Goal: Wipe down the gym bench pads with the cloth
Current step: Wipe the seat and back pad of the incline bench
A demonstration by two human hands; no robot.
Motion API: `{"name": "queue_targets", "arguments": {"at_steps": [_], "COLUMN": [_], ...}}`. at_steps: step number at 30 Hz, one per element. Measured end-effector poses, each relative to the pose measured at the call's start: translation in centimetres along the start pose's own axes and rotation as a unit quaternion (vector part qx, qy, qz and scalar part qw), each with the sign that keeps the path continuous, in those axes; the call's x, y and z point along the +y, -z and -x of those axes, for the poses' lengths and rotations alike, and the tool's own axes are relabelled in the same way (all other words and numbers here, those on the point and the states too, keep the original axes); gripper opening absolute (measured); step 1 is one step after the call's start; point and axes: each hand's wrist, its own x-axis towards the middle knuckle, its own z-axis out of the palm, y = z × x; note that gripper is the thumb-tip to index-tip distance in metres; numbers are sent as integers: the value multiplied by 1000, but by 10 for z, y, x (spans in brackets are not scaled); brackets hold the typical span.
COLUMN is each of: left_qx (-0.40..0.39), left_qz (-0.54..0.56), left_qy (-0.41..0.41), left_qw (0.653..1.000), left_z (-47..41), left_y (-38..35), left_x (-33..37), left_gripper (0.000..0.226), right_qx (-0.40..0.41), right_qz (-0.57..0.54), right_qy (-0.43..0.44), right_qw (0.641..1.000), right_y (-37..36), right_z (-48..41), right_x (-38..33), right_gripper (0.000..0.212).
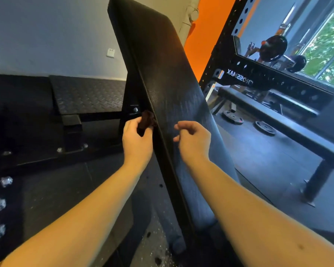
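**Cloth at the pad's left edge**

Left hand [137, 143] grips the bunched dark cloth [146, 122] in its fingers, right at the tilted pad's [162, 64] left edge. The pad runs up and away. Right hand [193, 141] hovers over its face, fingers curled, empty.

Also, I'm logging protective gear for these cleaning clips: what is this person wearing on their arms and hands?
No gear shows. The left hand and right hand are ungloved, with no ring visible on the sides facing the camera. The left forearm and right forearm are bare to the picture's edge: no sleeve, watch, bracelet or strap in view.
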Motion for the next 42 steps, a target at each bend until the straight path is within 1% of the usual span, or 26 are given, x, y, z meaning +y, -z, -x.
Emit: {"name": "queue_targets", "arguments": {"at_steps": [2, 4, 7, 12, 16, 18, 20, 22, 24, 26, 28, 30, 32, 37, 38, 40, 42], "left_qx": [-12, -13, -11, 10, -31, -51, -42, -2, 39, 44, 31, 29, 16, -88, -85, -36, 3], "left_qz": [-15, -32, -53, -57, -46, -53, -38, -20, -15, -33, -47, -55, -55, -91, -95, -98, -131], "left_qy": [-5, -29, -50, -62, -75, -78, -70, -60, -45, -24, -34, -65, -78, -59, -62, -78, -116], "left_qw": [1000, 999, 997, 996, 996, 994, 996, 998, 998, 998, 998, 996, 995, 990, 990, 991, 985], "left_z": [3, 0, -3, 23, 79, 91, 85, 67, 39, 17, 12, 20, 33, 69, 65, 41, 10], "left_y": [2, 1, -3, -11, -6, -1, 2, 2, -1, -5, -8, -7, -4, 13, 18, 21, 13], "left_x": [-1, -2, -7, -16, -36, -40, -35, -23, -14, -8, -7, -9, -15, -17, -12, 6, 25], "left_gripper": [23, 24, 30, 35, 38, 40, 39, 33, 23, 18, 20, 20, 18, 22, 20, 14, 11], "right_qx": [-9, -19, -3, -21, -50, -59, -66, -75, -86, -90, -90, -89, -85, -78, -80, -89, -95], "right_qz": [16, 32, 42, 65, 84, 86, 89, 92, 101, 111, 116, 116, 109, 97, 92, 85, 90], "right_qy": [-6, 7, 25, 47, 63, 72, 77, 76, 77, 79, 84, 89, 88, 82, 81, 87, 98], "right_qw": [1000, 999, 999, 997, 993, 992, 991, 990, 988, 987, 986, 985, 986, 989, 989, 989, 987], "right_y": [10, 20, 33, 48, 51, 52, 52, 53, 54, 55, 56, 56, 54, 47, 45, 41, 39], "right_z": [13, 15, 13, 19, 31, 33, 35, 36, 36, 33, 31, 30, 29, 31, 32, 34, 34], "right_x": [7, 10, 14, 25, 28, 25, 22, 20, 18, 16, 14, 14, 14, 8, 8, 7, 8], "right_gripper": [32, 32, 32, 32, 35, 34, 34, 33, 33, 33, 33, 33, 33, 34, 35, 36, 35]}}
